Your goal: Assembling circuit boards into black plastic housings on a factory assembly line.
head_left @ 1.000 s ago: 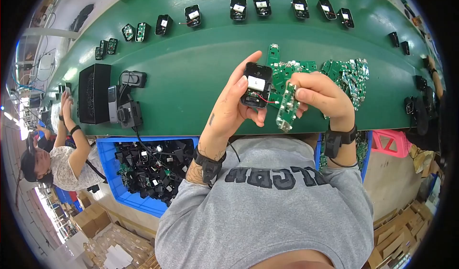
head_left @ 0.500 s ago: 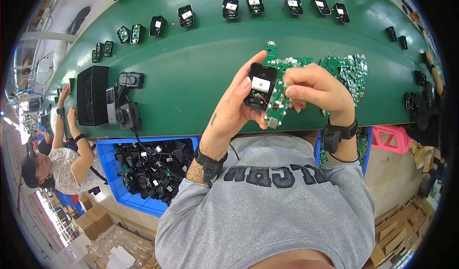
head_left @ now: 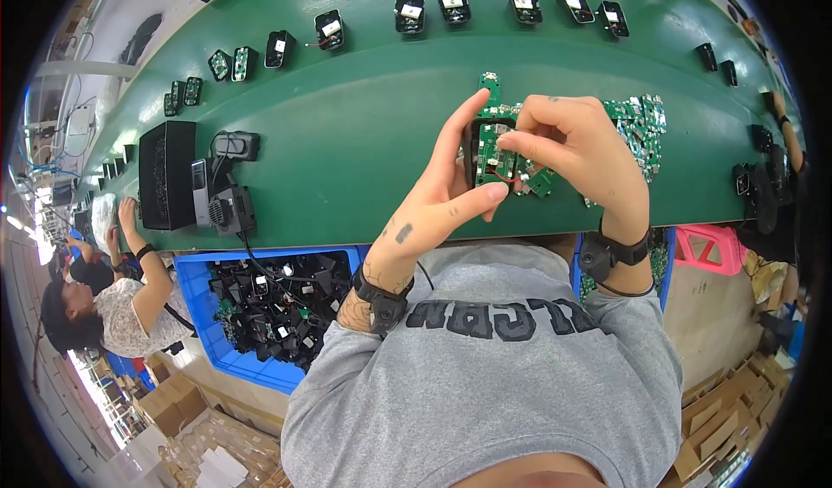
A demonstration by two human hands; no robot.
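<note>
Above the near edge of the green table, my left hand [head_left: 431, 206] is wrapped round a black plastic housing [head_left: 472, 154]. A green circuit board [head_left: 488, 152] lies over the housing's open face, within its black rim. My right hand [head_left: 594, 146] is closed, its thumb and fingers pinched at the board's upper right side. A red wire shows at the board's lower end. Whether the board is fully seated I cannot tell. Beyond and beside my hands lies a heap of loose circuit boards [head_left: 643, 133], partly hidden by my right hand.
Several black housings [head_left: 451, 4] with white blocks stand along the far side. To the left are a black box [head_left: 167, 176] and dark devices [head_left: 230, 206]. A blue bin [head_left: 279, 379] of parts sits below the edge. A co-worker [head_left: 130, 306] is at left; a pink stool [head_left: 712, 250] at right.
The circuit board has moved left from beside the housing onto its open face, covering the white block. My right hand has moved with it, and my left thumb has shifted to the housing's near end.
</note>
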